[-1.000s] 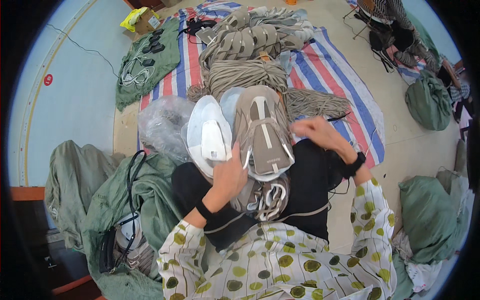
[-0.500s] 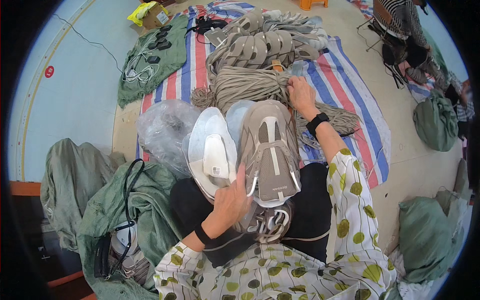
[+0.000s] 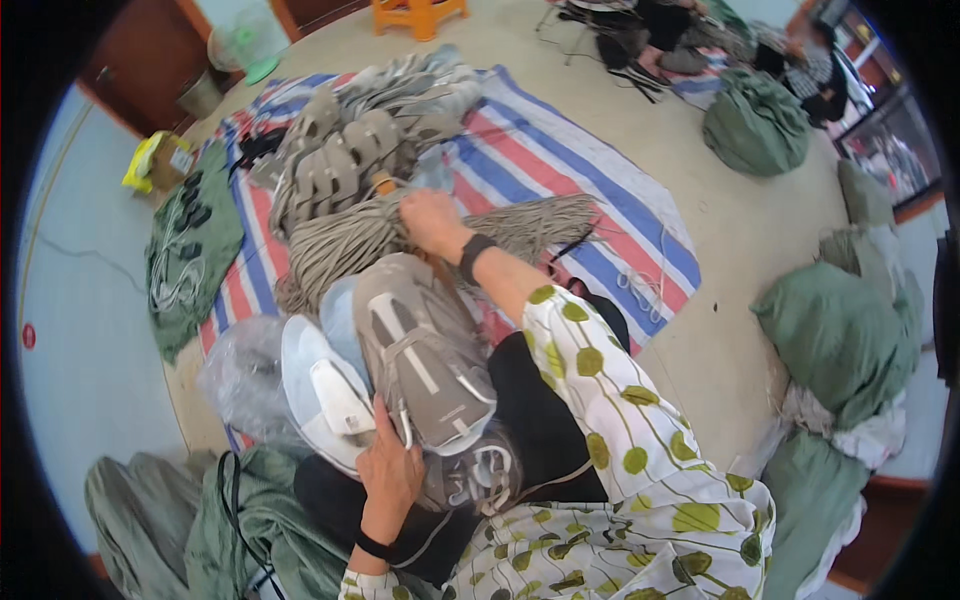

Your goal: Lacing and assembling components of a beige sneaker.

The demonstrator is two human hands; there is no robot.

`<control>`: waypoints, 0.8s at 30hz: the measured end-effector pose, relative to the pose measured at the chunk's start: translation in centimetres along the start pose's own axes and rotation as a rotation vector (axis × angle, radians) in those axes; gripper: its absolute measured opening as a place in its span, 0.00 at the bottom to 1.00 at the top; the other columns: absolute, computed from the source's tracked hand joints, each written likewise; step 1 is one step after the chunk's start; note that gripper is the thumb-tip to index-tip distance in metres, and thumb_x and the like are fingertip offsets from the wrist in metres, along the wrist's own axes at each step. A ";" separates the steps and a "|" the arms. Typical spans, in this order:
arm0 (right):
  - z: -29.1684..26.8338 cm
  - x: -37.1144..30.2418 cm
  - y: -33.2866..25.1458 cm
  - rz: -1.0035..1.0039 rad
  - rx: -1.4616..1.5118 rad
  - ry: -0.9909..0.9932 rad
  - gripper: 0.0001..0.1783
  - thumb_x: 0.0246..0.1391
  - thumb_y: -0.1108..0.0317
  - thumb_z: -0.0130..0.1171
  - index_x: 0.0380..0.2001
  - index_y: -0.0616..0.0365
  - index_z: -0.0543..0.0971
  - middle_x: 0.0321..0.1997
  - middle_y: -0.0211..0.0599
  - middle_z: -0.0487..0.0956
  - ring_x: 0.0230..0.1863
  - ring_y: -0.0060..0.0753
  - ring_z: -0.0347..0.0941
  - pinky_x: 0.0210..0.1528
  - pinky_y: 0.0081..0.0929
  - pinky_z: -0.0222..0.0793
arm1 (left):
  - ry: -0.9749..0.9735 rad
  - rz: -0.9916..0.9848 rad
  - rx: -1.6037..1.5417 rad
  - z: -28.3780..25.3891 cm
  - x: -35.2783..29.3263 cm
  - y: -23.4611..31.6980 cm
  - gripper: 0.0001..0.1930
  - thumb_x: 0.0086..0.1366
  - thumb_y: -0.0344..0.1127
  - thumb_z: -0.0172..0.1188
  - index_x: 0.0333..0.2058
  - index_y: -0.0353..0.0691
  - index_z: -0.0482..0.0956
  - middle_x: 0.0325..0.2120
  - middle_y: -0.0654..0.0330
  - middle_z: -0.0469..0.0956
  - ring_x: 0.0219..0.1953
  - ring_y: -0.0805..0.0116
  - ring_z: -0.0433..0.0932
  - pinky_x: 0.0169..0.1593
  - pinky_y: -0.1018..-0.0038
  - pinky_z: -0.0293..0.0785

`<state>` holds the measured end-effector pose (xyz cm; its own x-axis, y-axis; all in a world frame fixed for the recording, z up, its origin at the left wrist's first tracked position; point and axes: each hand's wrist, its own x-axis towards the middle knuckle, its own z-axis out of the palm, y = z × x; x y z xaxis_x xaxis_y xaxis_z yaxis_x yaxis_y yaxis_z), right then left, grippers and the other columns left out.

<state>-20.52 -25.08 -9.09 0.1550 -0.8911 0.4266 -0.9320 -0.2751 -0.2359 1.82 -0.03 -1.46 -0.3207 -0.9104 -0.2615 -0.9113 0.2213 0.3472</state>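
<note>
Across my lap lies a taupe shoe upper (image 3: 415,340) with a mesh tongue and a white stripe. Beside its left edge a pale lining with a white tongue (image 3: 342,398) spreads open. My left hand (image 3: 392,468) is closed at the near edge of the upper, pinching it by a white cord loop. Farther off, my right hand (image 3: 432,220) is closed on the thick bundle of beige shoelaces (image 3: 350,240), its fingertips partly hidden. Under the upper, close to my body, sits another laced upper (image 3: 470,475).
A striped sheet (image 3: 590,150) carries a heap of shoe uppers (image 3: 345,160). A clear plastic bag (image 3: 245,375) and green cloth sacks (image 3: 270,510) are at my left. More green sacks (image 3: 840,325) stand at the right. A person sits at the far right.
The whole view has turned to the right, so things appear shifted left. My right hand stays at the lace bundle, its fingers now more curled. My left hand keeps hold of the upper.
</note>
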 end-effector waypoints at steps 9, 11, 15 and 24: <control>-5.9 -2.7 2.6 0.265 0.483 -0.101 0.05 0.46 0.71 0.50 0.25 0.60 0.74 0.24 0.37 0.77 0.29 0.32 0.75 0.33 0.26 0.68 | 0.070 0.051 -0.001 0.0 0.5 0.2 0.41 0.52 0.31 0.57 0.60 0.30 0.42 0.27 0.42 0.76 0.25 0.44 0.74 0.27 0.59 0.68; -8.3 -5.8 2.5 0.132 0.917 -0.051 0.07 0.51 0.69 0.47 0.26 0.61 0.72 0.23 0.35 0.77 0.27 0.30 0.74 0.32 0.25 0.67 | -0.068 -0.011 0.015 -1.7 0.7 0.7 0.40 0.52 0.31 0.57 0.59 0.30 0.43 0.29 0.41 0.75 0.27 0.44 0.75 0.29 0.59 0.69; -21.0 -13.5 -1.5 -0.014 1.012 -0.322 0.07 0.54 0.69 0.47 0.27 0.61 0.70 0.22 0.33 0.74 0.27 0.25 0.72 0.31 0.24 0.66 | 0.144 0.231 -0.009 -6.2 0.7 3.6 0.38 0.48 0.27 0.59 0.57 0.32 0.51 0.42 0.42 0.72 0.44 0.46 0.71 0.46 0.60 0.66; -38.9 -25.1 -3.7 0.176 1.121 -0.402 0.06 0.55 0.71 0.50 0.26 0.62 0.70 0.19 0.33 0.72 0.16 0.23 0.67 0.18 0.20 0.61 | 0.140 1.053 -0.522 -2.1 1.6 15.1 0.14 0.49 0.22 0.53 0.37 0.39 0.74 0.28 0.58 0.75 0.35 0.57 0.73 0.48 0.63 0.66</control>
<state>-33.67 12.29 15.02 0.3312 -0.9419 0.0561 -0.1787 -0.1210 -0.9764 -11.89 1.17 5.25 -0.7896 -0.4028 0.4629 0.0110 0.7450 0.6670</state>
